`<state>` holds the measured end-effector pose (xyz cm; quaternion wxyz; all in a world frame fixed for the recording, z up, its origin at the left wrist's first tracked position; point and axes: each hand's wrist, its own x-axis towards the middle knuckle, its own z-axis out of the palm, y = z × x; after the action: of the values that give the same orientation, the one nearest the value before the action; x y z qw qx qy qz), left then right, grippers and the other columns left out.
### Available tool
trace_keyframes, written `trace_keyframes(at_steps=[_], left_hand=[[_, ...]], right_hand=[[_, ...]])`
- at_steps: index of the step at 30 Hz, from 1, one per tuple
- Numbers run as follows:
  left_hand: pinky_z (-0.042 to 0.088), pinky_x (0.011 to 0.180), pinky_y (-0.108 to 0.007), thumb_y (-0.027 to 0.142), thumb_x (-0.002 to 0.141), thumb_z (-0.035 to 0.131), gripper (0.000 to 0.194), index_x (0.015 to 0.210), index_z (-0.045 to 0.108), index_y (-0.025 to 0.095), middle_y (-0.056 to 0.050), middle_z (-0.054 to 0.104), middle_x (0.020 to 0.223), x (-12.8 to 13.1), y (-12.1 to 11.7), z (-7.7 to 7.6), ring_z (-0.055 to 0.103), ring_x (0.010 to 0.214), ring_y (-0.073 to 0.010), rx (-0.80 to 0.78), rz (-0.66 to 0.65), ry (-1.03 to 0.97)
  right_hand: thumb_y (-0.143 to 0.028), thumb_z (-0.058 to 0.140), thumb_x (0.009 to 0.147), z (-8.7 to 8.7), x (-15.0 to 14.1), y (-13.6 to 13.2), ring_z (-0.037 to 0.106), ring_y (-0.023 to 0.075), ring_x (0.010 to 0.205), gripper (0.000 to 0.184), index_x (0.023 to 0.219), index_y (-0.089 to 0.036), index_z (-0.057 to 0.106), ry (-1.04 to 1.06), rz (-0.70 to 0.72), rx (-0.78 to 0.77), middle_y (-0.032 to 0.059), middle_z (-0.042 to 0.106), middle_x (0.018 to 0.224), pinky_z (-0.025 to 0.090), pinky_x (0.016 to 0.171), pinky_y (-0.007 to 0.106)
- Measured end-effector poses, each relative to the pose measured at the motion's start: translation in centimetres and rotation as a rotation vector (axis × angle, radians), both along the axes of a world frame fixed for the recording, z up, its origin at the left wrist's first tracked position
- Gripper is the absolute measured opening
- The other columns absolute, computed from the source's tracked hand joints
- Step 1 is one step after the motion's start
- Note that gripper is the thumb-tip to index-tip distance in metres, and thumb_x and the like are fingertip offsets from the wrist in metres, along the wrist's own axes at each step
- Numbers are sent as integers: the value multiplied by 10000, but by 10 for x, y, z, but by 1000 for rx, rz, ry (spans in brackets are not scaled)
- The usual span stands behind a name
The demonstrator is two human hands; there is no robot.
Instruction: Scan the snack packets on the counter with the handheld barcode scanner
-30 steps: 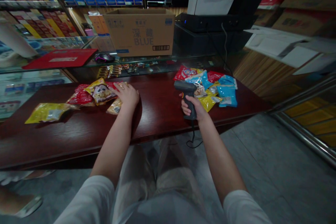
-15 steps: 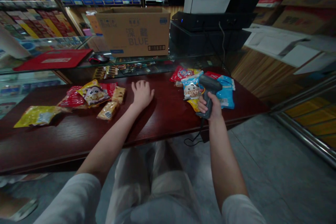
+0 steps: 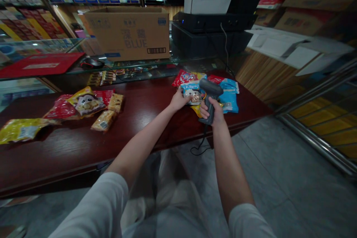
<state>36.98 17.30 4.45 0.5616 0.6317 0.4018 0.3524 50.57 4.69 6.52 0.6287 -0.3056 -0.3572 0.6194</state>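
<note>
On my feed, the blue-and-white packet (image 3: pixel 193 90), right of frame centre, lies up and right of the left hand (image 3: pixel 180 101), the nearer one, fingers at its left edge (pinching or merely touching, I can't tell), the right hand (image 3: pixel 213 112) wrapped around the scanner (image 3: pixel 211 88).

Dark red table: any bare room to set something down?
Bare wood shows on the table between the tan packets and the left forearm, and on the near side of the far-left yellow packet. The right end is crowded: the left hand on a blue packet, the scanner in the right hand, more packets around.
</note>
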Motion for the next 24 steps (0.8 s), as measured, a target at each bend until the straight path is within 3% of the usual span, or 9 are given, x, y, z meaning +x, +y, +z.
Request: trace_keyframes(at_steps=[3, 9, 11, 14, 16, 19, 24], left_hand=[[527, 856, -335, 119, 697, 762, 418, 1083, 604, 137, -83, 722, 993, -24, -5, 11, 682, 881, -192, -151, 61, -160], [533, 743, -248, 55, 760, 552, 187, 904, 653, 119, -50, 716, 789, -90, -5, 39, 663, 679, -124, -464, -63, -602], [538, 700, -268, 172, 851, 509, 183, 918, 671, 121, -61, 711, 761, -113, -1, 42, 662, 661, -144, -541, -61, -696], [530, 631, -298, 550, 943, 424, 493, 1062, 678, 144, -100, 743, 884, -140, 3, 41, 667, 679, -180, -580, -95, -781], [528, 622, -294, 677, 930, 372, 626, 1099, 667, 151, -108, 746, 923, -151, 4, 39, 670, 684, -179, -570, -84, -810], [544, 670, -281, 598, 967, 364, 549, 1074, 661, 148, -95, 743, 896, -160, 7, 37, 700, 753, -177, -564, -24, -831], [560, 710, -285, 374, 930, 461, 287, 981, 652, 165, -49, 737, 807, -166, 19, 32, 709, 738, -170, -502, 105, -890]], right_hand=[[-491, 770, 735, -2, -3, 0, 301, 50, 332, 433, 980, -234, 522, -11, 16, 14, -107, 467, 544, 241, 312, 182], [-437, 715, 811, 8, -33, 5, 349, 53, 342, 400, 1089, -224, 521, -63, 110, 30, -111, 495, 562, 275, 330, 174], [-428, 698, 828, 14, -50, 12, 349, 53, 344, 386, 1097, -216, 519, -58, 167, 37, -111, 491, 564, 275, 332, 172], [-417, 668, 852, 20, -74, 28, 333, 53, 342, 365, 1105, -208, 508, -46, 287, 37, -111, 479, 566, 258, 327, 167], [-409, 638, 876, 20, -85, 38, 310, 52, 339, 330, 1095, -207, 497, -46, 392, 13, -113, 469, 569, 252, 324, 164], [-412, 615, 894, 15, -94, 48, 281, 49, 337, 298, 1069, -208, 485, -37, 493, -31, -117, 456, 567, 242, 319, 159], [-430, 653, 868, 7, -94, 49, 293, 45, 344, 335, 1051, -207, 483, -33, 478, -55, -115, 467, 563, 234, 320, 151]])
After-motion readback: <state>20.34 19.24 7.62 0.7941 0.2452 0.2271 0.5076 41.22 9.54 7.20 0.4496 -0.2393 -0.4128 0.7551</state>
